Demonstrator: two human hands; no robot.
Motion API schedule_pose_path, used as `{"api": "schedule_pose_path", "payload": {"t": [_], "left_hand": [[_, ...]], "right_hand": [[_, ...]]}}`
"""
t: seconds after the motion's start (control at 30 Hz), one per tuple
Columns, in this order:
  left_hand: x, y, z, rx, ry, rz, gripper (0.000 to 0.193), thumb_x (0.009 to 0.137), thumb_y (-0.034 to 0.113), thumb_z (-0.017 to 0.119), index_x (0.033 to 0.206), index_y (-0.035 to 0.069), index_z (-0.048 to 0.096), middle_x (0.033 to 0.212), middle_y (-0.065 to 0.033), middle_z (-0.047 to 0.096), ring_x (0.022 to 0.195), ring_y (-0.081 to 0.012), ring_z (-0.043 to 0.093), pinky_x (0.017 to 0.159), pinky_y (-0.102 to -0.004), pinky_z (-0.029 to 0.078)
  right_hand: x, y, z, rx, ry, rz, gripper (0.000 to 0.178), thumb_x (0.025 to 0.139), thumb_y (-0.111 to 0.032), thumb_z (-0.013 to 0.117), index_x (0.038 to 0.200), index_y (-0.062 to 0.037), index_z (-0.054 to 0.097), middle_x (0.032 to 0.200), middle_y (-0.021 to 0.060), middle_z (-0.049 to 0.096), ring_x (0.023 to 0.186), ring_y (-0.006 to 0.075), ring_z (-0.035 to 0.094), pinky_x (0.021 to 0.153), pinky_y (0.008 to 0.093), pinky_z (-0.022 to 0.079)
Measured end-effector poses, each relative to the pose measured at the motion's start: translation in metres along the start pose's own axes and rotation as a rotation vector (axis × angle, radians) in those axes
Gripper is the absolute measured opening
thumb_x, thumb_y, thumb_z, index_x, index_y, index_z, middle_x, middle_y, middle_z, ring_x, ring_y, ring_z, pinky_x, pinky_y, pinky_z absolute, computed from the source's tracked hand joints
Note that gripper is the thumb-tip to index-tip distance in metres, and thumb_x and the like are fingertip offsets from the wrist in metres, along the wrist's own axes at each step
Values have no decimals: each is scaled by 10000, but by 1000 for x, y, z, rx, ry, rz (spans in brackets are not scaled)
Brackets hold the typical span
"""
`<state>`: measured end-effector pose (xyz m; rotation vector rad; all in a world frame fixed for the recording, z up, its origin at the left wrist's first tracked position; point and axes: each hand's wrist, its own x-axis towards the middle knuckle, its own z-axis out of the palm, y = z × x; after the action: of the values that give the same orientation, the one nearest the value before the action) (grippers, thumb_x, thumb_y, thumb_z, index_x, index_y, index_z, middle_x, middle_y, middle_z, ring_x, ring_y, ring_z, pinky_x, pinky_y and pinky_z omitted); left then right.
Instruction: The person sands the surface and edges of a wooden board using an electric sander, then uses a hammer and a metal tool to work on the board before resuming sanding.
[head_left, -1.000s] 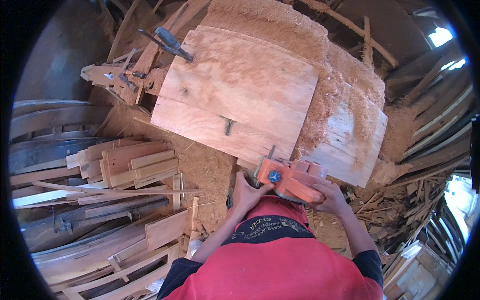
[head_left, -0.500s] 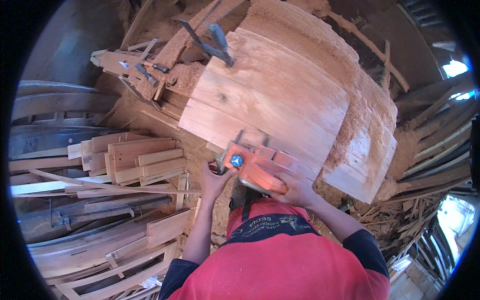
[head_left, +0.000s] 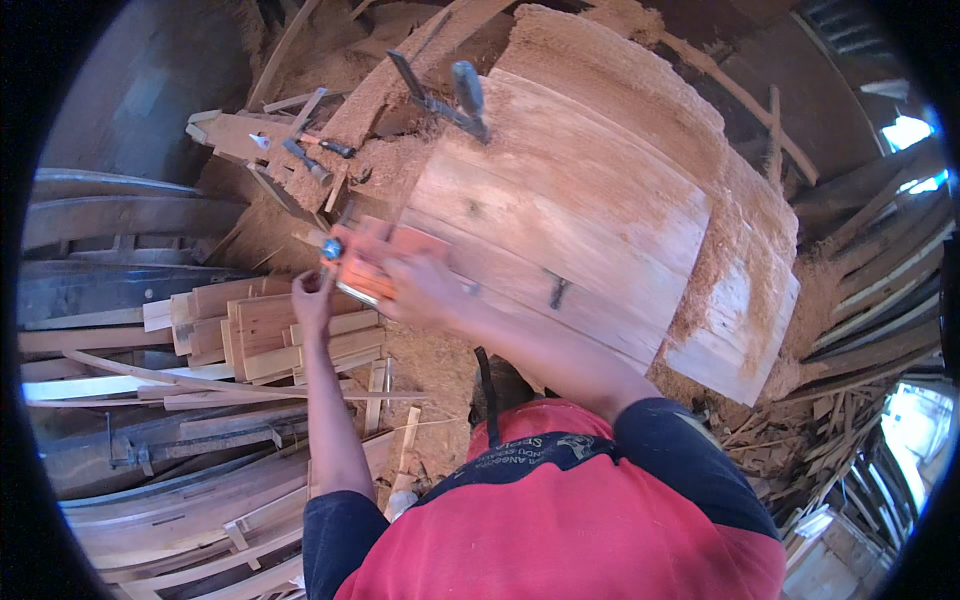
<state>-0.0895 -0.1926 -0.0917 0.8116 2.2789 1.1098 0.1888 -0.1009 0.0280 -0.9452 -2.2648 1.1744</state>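
My right hand (head_left: 425, 288) is wrapped round the handle of an orange electric planer (head_left: 365, 262) with a blue knob. The planer sits at the left end of a wide panel of joined planks (head_left: 570, 195), partly past its edge. At the planer's front, my left hand (head_left: 312, 298) has thumb and fingers curled on its near side; the exact grip is partly hidden. A clamp (head_left: 468, 95) with a grey-blue handle stands on the panel's far left corner. A small dark metal piece (head_left: 558, 290) shows near the panel's near edge.
Heaped shavings (head_left: 620, 75) cover the boards behind the panel and spill to the right. A hammer (head_left: 305, 158) and another tool lie on a beam at the far left. Stacked short boards (head_left: 260, 335) stand left of my left arm; scrap wood (head_left: 810, 430) piles up at right.
Both my hands and the planer have moved left and away from me, from the panel's near edge to its left end. The dark metal piece has come into view.
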Motion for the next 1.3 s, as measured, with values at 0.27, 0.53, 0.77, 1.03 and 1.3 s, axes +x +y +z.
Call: {"api": "schedule_pose_path", "payload": {"t": [0.27,0.53,0.77,1.03,1.3], "left_hand": [[-80,24,39,-94,-128,-92,705,764,368,877,1231,-65,573,1049,-96,655,900,-158,607,770,-291,507],[-382,133,175,26,-526,-55,835,602,449,935,1129,-29,498,997,-147,627,868,-233,613,749,-370,508],[-444,145,206,107,-633,-41,867,598,543,911,1095,-25,484,1021,-193,620,949,-321,631,805,-405,511],[-344,107,163,2,-445,-68,868,564,472,951,1100,-46,506,955,-132,609,850,-220,606,739,-351,508],[-187,76,82,-23,-272,-101,810,592,452,965,1063,-40,526,912,-77,586,796,-162,562,696,-294,481]], "right_hand": [[-85,21,-45,-61,-61,77,366,776,-296,734,969,-2,632,919,241,686,859,416,680,772,503,549],[-395,70,-209,-105,-50,291,461,734,-316,817,1103,-89,661,1065,171,683,956,373,676,795,437,567],[-479,93,-246,-200,-49,334,537,617,-220,889,1089,-71,682,1132,160,686,1016,344,681,864,414,567],[-356,70,-185,-121,-52,252,501,692,-328,843,1088,-65,686,1022,159,702,928,352,690,793,419,567],[-185,28,-101,-94,-109,257,415,763,-300,772,1055,-36,639,918,201,689,857,402,673,758,479,541]]}}
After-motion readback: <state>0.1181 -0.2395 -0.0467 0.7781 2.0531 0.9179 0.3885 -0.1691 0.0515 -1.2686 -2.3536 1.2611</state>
